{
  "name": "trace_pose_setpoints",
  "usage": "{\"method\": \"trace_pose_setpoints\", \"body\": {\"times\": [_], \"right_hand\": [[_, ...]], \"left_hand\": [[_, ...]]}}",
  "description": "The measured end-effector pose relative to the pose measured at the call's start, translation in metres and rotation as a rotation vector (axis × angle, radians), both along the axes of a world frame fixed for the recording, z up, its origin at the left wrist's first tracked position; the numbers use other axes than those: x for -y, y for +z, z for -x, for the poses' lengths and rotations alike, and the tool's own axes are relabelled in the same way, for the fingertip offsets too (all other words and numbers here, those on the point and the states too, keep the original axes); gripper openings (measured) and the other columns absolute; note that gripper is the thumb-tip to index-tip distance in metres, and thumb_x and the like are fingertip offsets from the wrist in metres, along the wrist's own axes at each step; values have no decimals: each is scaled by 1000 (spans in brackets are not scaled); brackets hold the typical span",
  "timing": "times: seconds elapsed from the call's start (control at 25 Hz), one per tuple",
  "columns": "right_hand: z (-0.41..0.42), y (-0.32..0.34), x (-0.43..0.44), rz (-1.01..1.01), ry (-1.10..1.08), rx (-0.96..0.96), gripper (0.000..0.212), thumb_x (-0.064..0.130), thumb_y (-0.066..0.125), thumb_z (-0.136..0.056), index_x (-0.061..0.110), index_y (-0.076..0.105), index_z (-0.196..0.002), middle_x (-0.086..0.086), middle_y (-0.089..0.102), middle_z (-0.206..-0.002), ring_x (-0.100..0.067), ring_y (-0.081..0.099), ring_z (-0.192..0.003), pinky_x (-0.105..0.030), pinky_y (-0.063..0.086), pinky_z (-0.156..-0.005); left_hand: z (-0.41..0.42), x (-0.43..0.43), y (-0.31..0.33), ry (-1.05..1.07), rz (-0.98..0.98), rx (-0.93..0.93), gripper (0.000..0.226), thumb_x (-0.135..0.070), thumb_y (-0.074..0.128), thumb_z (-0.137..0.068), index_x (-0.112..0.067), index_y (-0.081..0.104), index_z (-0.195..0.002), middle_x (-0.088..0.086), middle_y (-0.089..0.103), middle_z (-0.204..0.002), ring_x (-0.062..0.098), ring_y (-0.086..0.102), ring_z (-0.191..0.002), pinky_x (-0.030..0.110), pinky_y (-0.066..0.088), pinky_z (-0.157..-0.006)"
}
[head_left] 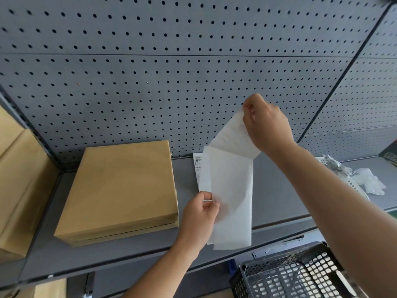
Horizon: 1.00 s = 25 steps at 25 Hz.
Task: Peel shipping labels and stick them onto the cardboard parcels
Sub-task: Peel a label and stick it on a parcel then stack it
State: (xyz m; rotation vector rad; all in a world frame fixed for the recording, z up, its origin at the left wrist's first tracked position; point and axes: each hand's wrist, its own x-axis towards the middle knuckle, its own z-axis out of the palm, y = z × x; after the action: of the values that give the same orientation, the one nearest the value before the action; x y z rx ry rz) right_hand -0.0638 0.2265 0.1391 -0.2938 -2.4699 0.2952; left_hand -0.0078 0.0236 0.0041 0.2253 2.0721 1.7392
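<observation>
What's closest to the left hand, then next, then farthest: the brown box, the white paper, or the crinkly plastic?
1. White paper: pinched in the left hand.
2. Brown box: just left of it.
3. Crinkly plastic: far right on the shelf.

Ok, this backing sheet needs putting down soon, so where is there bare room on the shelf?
Bare shelf lies between the backing sheet and the crumpled plastic on the right, and along the front edge before the flat cardboard parcel. The left end is crowded: parcel beside cardboard boxes.
</observation>
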Motion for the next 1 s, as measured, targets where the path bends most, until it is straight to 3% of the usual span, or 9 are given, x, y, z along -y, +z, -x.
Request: {"method": "trace_pose_setpoints", "body": {"times": [0.16, 0.28, 0.52, 0.64, 0.84, 1.0], "right_hand": [[7, 21, -9, 26, -36, -44, 14, 14, 37, -100, 10, 50, -101, -8, 62, -84, -33, 54, -70, -35, 39, -56], [8, 39, -12, 18, -60, -86, 19, 17, 34, -102, 9, 51, -105, -7, 60, -84, -31, 52, -68, -35, 37, -57], [9, 64, -17, 32, -88, -145, 23, 19, 33, -102, 9, 52, -109, -5, 56, -85, -31, 51, -74, -36, 36, -60], [5, 72, -21, 82, -90, -181, 24, 21, 32, -101, 11, 51, -111, -8, 60, -90, -32, 54, -80, -40, 43, -63], [-9, 86, -19, 124, -37, -272, 24, 18, 34, -100, 8, 53, -111, -5, 60, -91, -27, 53, -79, -35, 38, -63], [-28, 79, 1, 135, 92, -270, 18, 14, 39, -101, 7, 54, -108, -5, 64, -89, -28, 58, -78, -48, 50, -69]], "left_hand": [[-2, 0, -4, -11, 15, 12, 9, -20, 60, -99, -24, 68, -100, -1, 77, -93, 14, 71, -86, 40, 58, -82], [-3, 1, -4, -16, 14, 9, 9, -17, 59, -100, -21, 68, -101, 0, 75, -91, 10, 67, -80, 35, 57, -77], [-7, 0, -9, -15, 43, 20, 9, -16, 59, -100, -18, 67, -101, 2, 75, -92, 9, 66, -79, 40, 58, -82], [-6, 0, -12, -19, 55, 29, 9, -16, 58, -100, -17, 67, -101, 2, 75, -92, 11, 64, -77, 35, 55, -78], [-6, 1, -12, -33, 117, 22, 12, -20, 57, -100, -18, 63, -110, -5, 73, -91, 10, 62, -72, 29, 53, -75], [-2, 5, -2, -45, 114, 15, 28, -31, 59, -99, -25, 56, -125, -6, 72, -110, 10, 69, -97, 38, 56, -93]]}}
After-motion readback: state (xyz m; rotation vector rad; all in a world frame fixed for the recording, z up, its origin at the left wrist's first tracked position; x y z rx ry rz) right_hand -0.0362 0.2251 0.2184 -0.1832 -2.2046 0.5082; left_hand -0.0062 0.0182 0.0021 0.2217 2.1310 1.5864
